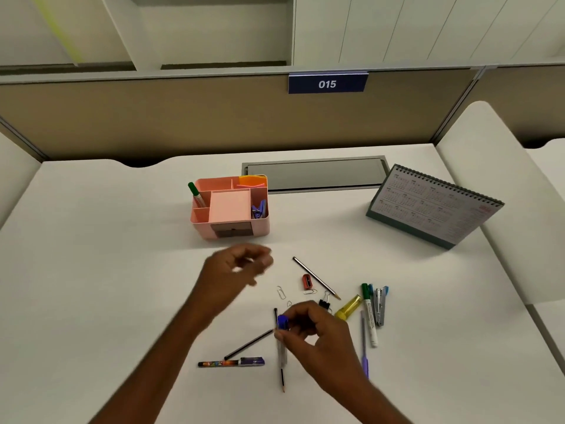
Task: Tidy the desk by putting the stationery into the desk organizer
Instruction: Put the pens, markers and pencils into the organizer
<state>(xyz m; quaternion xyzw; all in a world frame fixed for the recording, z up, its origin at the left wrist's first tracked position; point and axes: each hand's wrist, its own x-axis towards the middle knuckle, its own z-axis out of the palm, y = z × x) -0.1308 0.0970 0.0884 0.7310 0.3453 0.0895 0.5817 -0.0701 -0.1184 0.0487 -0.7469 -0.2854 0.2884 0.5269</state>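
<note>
Two bare hands work over the white desk (91,270): the right hand (318,335), near the front, pinches a blue-capped pen (282,324) between thumb and fingertips, while the left hand (235,270), blurred, hangs with fingers loosely curled and holding nothing that I can make out, just in front of the pink desk organizer (230,206). That organizer stands further back, left of centre, already holding a green marker (195,194) at its left and blue clips (259,208) at its right; loose pencils, paper clips, a red sharpener (306,281), a yellow highlighter (348,307) and a stapler (380,304) lie scattered around and right of the right hand, with a desk calendar (434,206) far right.
</note>
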